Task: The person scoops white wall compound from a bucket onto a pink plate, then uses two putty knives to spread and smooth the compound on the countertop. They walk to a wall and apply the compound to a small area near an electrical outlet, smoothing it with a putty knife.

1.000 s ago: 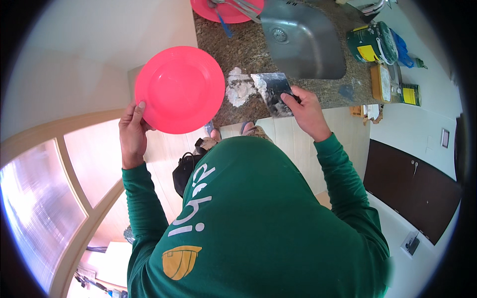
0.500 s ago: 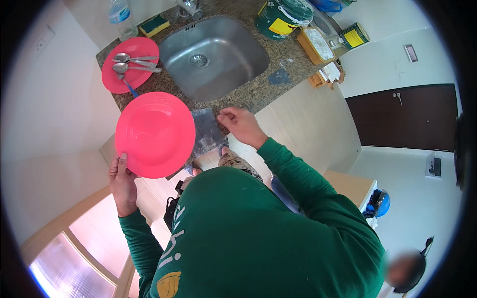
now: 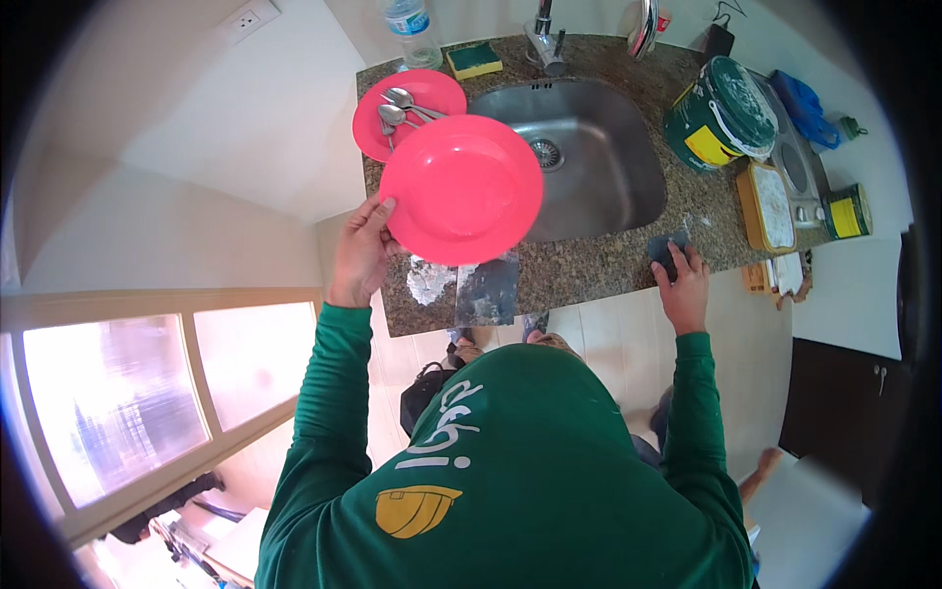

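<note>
One scraper [image 3: 488, 296] partly behind the nearer pink plate [image 3: 461, 187]

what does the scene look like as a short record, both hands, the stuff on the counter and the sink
left hand: holds a pink plate by its rim
right hand: touches a small dark flat piece; firm grip unclear
near counter edge: white paste beside a larger dark sheet
back left: second plate bearing cutlery; yellow-green sponge
sink: steel, partly hidden by the held plate
right side: green bucket, lidded
</note>
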{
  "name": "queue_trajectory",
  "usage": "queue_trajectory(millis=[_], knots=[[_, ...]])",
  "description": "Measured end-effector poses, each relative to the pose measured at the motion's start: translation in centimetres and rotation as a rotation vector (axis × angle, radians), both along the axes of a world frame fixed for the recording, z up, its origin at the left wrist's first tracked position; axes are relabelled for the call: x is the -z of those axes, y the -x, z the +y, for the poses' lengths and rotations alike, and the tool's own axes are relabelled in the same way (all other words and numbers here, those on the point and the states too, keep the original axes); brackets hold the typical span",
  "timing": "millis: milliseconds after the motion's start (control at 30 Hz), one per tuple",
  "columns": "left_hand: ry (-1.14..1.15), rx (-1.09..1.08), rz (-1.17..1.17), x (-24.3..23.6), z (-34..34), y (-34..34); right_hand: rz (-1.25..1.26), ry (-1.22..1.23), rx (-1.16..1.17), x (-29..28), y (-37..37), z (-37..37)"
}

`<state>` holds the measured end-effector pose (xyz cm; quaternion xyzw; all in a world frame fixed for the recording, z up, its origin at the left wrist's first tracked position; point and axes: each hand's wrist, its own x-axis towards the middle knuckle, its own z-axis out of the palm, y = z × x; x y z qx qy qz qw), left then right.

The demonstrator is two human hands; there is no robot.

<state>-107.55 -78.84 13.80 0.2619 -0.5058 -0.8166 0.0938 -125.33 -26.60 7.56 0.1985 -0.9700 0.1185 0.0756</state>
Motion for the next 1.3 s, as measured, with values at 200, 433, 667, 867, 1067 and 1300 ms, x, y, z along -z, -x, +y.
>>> queue_trajectory(millis=[200,433,667,867,1067,1300], knots=[[0.052,-0.189,-0.034,2.0,-4.4,3.6,0.013,0.005,-0.089,-0.2,-1.2,0.6],[0.065,-0.243,-0.060,5.8,-10.2,7.6,-0.053,0.003,-0.176,-1.7,-2.8,1.8],[0.162,-0.238,-0.133,6.9,-13.2,10.2,-0.131,-0.107,-0.148,-2.1,-4.8,1.4],[0.314,-0.206,-0.189,6.2,-13.9,11.1,-0.033,-0.083,-0.152,-3.6,-6.1,-0.4],[0.184,-0.227,-0.065,6.3,-14.7,10.3,0.105,0.004,-0.135,-4.7,-5.5,-4.2],[0.181,-0.155,-0.057,6.5,-14.6,9.4,0.100,-0.109,-0.187,-2.6,-5.4,-6.4]])
